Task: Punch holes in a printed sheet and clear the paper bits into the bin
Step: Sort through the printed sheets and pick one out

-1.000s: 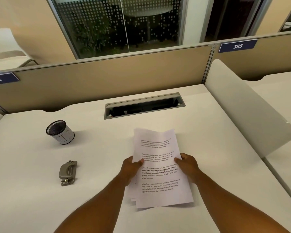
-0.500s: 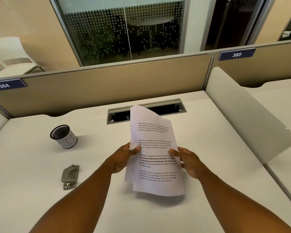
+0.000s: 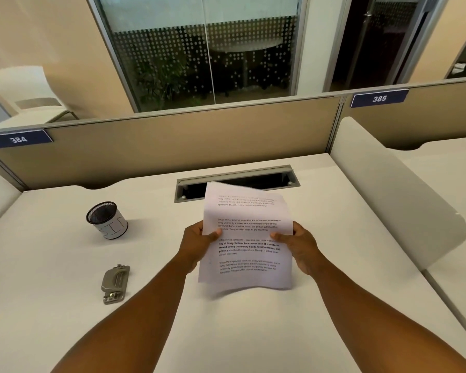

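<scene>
A stack of printed sheets [image 3: 246, 216] stands nearly upright over the middle of the white desk [image 3: 65, 265], its lower edge just above the surface. My left hand [image 3: 197, 244] grips the stack's left edge, thumb on the front. My right hand [image 3: 297, 244] grips the right edge the same way. A grey metal hole punch [image 3: 115, 283] lies flat on the desk to the left of my left forearm. Farther back on the left stands a small black mesh bin [image 3: 106, 220] with a white label wrapped around it.
An open cable slot [image 3: 267, 180] is set into the desk behind the sheets. A tan partition [image 3: 159, 149] closes the back of the desk. A white curved divider [image 3: 393, 192] rises along the right side.
Both hands have lifted the sheets off the desk and tipped them upright. The grip has settled at mid-height on both edges, and the stack has squared up.
</scene>
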Available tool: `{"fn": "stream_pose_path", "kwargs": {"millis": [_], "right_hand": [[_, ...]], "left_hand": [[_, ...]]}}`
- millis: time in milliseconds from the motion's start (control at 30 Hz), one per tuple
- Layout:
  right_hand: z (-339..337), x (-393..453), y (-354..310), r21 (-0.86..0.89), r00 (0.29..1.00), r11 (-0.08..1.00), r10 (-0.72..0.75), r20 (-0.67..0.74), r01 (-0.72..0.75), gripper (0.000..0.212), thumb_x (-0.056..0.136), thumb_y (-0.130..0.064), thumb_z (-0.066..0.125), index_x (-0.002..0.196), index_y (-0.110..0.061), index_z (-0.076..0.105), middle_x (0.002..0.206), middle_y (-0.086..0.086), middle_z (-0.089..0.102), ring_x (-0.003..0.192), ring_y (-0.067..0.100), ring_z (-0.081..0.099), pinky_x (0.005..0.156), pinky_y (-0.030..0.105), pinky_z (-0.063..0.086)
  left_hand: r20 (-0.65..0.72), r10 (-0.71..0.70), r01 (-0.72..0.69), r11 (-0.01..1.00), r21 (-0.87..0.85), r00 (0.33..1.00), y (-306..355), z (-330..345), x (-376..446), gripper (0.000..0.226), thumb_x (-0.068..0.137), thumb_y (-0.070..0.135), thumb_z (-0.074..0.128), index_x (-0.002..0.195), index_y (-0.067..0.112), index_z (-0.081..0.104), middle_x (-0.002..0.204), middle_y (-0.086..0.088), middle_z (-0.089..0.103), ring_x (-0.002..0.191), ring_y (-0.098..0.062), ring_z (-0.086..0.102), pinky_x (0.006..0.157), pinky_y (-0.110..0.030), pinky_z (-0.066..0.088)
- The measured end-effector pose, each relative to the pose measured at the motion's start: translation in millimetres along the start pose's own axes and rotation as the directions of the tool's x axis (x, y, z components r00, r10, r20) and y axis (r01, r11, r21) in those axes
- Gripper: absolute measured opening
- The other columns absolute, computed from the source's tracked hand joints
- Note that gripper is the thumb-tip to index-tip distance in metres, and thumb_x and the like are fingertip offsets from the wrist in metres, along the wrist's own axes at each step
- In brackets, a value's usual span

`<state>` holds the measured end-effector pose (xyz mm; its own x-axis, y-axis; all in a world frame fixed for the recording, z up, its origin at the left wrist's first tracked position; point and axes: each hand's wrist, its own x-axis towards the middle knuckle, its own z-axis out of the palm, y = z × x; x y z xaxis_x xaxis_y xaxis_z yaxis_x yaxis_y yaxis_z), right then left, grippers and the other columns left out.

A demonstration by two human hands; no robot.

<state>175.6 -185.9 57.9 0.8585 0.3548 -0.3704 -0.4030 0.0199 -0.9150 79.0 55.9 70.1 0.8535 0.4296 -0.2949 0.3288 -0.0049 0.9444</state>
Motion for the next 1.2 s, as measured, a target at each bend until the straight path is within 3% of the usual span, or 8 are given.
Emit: {"fn": "stream_pose_path", "kwargs": {"millis": [133, 333, 400, 600, 733, 867, 1100, 1200], "right_hand": [[7, 2, -19, -0.052, 0.995, 0.994, -0.096, -0.033, 0.094, 0.037, 0.075, -0.012, 0.08, 0.107, -0.018, 0.065, 0.1, 0.005, 0.075, 0.088, 0.029, 0.072, 0.079, 0.045, 0.06], [14, -1, -34, -0.129, 0.984, 0.98, -0.163, -0.07, 0.153, 0.025, 0.081, -0.012, 0.075, 0.103, -0.02, 0.063, 0.098, 0.001, 0.072, 0.083, 0.022, 0.071, 0.068, 0.033, 0.059], [17, -3, -35, -0.124, 0.98, 0.976, -0.187, -0.071, 0.177, 0.024, 0.082, -0.011, 0.074, 0.101, -0.021, 0.064, 0.099, 0.002, 0.072, 0.084, 0.022, 0.071, 0.071, 0.034, 0.059], [17, -13, -31, -0.061, 0.978, 0.98, -0.195, -0.072, 0.191, 0.027, 0.08, -0.01, 0.074, 0.104, -0.019, 0.064, 0.101, 0.004, 0.073, 0.091, 0.027, 0.071, 0.081, 0.043, 0.059], [20, -23, -28, -0.034, 0.975, 0.979, -0.206, -0.08, 0.203, 0.031, 0.078, -0.01, 0.077, 0.106, -0.015, 0.064, 0.102, 0.007, 0.073, 0.091, 0.028, 0.071, 0.078, 0.04, 0.059], [21, -33, -19, -0.103, 0.977, 0.977, -0.195, -0.08, 0.187, 0.039, 0.077, -0.013, 0.078, 0.112, -0.017, 0.062, 0.104, 0.006, 0.071, 0.091, 0.027, 0.069, 0.077, 0.038, 0.06], [19, -42, -3, -0.186, 0.98, 0.968, -0.186, -0.078, 0.169, 0.045, 0.079, -0.015, 0.077, 0.12, -0.016, 0.06, 0.112, 0.007, 0.068, 0.098, 0.029, 0.066, 0.082, 0.039, 0.059], [22, -45, -4, -0.213, 0.979, 0.962, -0.19, -0.073, 0.171, 0.043, 0.082, -0.015, 0.075, 0.122, -0.014, 0.059, 0.113, 0.008, 0.068, 0.099, 0.03, 0.066, 0.083, 0.041, 0.059]], "left_hand": [[-0.044, 0.077, -0.079, 0.996, -0.043, 0.996, 14, 1, 0, 0.025, 0.089, 0.018, 0.071, 0.114, 0.014, 0.069, 0.103, -0.005, 0.075, 0.087, -0.026, 0.074, 0.078, -0.045, 0.062], [-0.127, 0.119, -0.122, 0.992, -0.018, 0.985, 25, 3, -2, 0.017, 0.088, 0.016, 0.072, 0.104, 0.022, 0.069, 0.095, 0.002, 0.074, 0.076, -0.016, 0.074, 0.059, -0.025, 0.06], [-0.132, 0.128, -0.132, 0.991, -0.025, 0.983, 27, 6, -6, 0.017, 0.088, 0.015, 0.072, 0.103, 0.023, 0.068, 0.092, 0.005, 0.073, 0.074, -0.013, 0.073, 0.056, -0.021, 0.057], [-0.113, 0.153, -0.164, 0.982, -0.091, 0.982, 23, 11, -18, 0.017, 0.09, 0.015, 0.07, 0.102, 0.027, 0.067, 0.098, 0.004, 0.074, 0.084, -0.021, 0.072, 0.068, -0.03, 0.06], [-0.125, 0.158, -0.175, 0.974, -0.141, 0.98, 18, 16, -27, 0.018, 0.09, 0.017, 0.07, 0.106, 0.02, 0.067, 0.101, -0.001, 0.074, 0.086, -0.024, 0.072, 0.069, -0.032, 0.061], [-0.112, 0.158, -0.174, 0.972, -0.157, 0.981, 7, 19, -36, 0.032, 0.084, 0.021, 0.076, 0.114, 0.017, 0.066, 0.104, -0.003, 0.075, 0.087, -0.028, 0.073, 0.075, -0.042, 0.062], [-0.059, 0.137, -0.146, 0.975, -0.169, 0.989, -2, 19, -45, 0.036, 0.082, 0.016, 0.078, 0.116, 0.014, 0.067, 0.108, -0.003, 0.075, 0.094, -0.026, 0.072, 0.08, -0.041, 0.062], [-0.053, 0.151, -0.157, 0.976, -0.149, 0.987, -1, 23, -46, 0.025, 0.087, 0.018, 0.073, 0.111, 0.019, 0.067, 0.106, -0.001, 0.075, 0.093, -0.026, 0.072, 0.072, -0.033, 0.062]]}}
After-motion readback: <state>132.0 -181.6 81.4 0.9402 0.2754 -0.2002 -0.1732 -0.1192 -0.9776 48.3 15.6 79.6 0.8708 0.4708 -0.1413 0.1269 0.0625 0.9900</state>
